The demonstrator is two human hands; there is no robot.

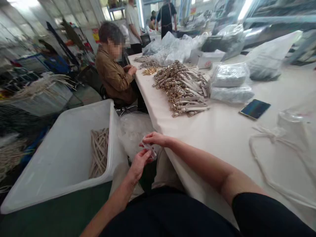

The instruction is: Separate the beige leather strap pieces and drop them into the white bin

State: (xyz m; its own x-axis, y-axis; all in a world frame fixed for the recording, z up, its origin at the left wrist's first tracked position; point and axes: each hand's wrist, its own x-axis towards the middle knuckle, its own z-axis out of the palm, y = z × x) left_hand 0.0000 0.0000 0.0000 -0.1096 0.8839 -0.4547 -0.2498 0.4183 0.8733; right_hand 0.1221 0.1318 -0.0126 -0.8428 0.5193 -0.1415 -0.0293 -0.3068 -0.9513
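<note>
Over my lap, beside the table's edge, both hands meet at a small clear plastic piece (151, 151), which looks like a little bag. My left hand (141, 162) pinches its lower side between thumb and fingers. My right hand (155, 139) grips its upper end, with the fingers closed. What is inside the plastic, if anything, is too small to tell. Below and behind the hands lies a large crumpled clear plastic bag (133, 130). On the table (217, 131), further forward, lies a big pile of pale straps with gold-coloured metal parts (180, 85).
A white bin (66, 148) holding beige straps (99, 151) stands at my left. A seated person (115, 72) works at the table's far left edge. Wrapped packs (230, 80), a phone (255, 109) and a white cord (274, 138) lie on the table.
</note>
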